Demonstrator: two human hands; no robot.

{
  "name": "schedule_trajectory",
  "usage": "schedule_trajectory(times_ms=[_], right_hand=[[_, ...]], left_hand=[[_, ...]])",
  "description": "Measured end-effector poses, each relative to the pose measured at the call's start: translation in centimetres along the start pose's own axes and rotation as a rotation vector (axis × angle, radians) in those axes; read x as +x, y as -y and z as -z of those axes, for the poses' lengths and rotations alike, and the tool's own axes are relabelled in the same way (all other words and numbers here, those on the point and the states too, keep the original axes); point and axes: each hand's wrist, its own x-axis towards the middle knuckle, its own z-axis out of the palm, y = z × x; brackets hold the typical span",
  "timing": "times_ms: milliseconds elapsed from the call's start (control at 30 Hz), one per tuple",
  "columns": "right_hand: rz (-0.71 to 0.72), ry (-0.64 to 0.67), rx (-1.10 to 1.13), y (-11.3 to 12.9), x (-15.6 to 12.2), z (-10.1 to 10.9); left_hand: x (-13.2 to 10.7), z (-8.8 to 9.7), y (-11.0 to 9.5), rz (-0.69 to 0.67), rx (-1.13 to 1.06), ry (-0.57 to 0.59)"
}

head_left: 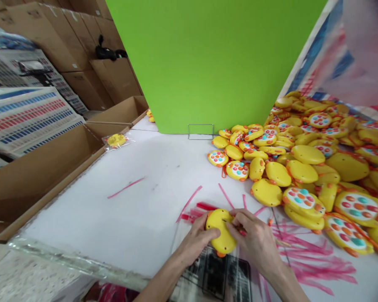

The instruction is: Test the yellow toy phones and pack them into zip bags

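A yellow toy (219, 233) with small orange feet lies back side up near the front of the white table (119, 218). My left hand (197, 241) grips its left edge with curled fingers. My right hand (255, 241) covers its right side, fingers pinched at the toy's top edge. Clear plastic bags printed with black text (217, 274) lie under the toy and my wrists. Thin pink strips (195, 209) are scattered on the table around the toy.
A big heap of yellow toys (305, 163) with coloured buttons fills the right side. A green board (214, 63) stands at the back. An open cardboard box (34, 176) sits at the left, with one bagged toy (116, 140) on its edge. Stacked cartons (66, 37) stand behind.
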Motion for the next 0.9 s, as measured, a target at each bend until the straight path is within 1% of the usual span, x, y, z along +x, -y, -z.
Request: schedule_trajectory(times_ms=[100,167,267,433,600,733,900], right_hand=[[-0.007,-0.012,-0.014,-0.19,0.01,-0.01],[-0.006,-0.010,0.008,-0.30,-0.15,-0.02],[-0.007,0.001,0.033,-0.30,-0.54,-0.04],[-0.028,-0.028,0.002,0.11,-0.58,0.05],[-0.002,-0.052,-0.019,0.23,-0.40,0.07],[-0.001,-0.047,-0.010,0.21,-0.58,0.00],[-0.017,-0.043,-0.019,0.21,-0.59,0.11]], left_hand=[[0.02,-0.06,-0.13,-0.053,-0.031,0.035],[-0.02,-0.12,-0.20,-0.057,-0.047,0.061],[-0.12,-0.19,-0.29,-0.054,-0.037,0.052],[-0.06,-0.22,-0.41,-0.053,-0.035,0.068],[-0.07,-0.15,-0.29,-0.046,-0.041,0.079],[-0.18,-0.10,-0.23,-0.068,-0.020,0.059],[-0.13,-0.19,-0.38,-0.072,0.007,0.079]])
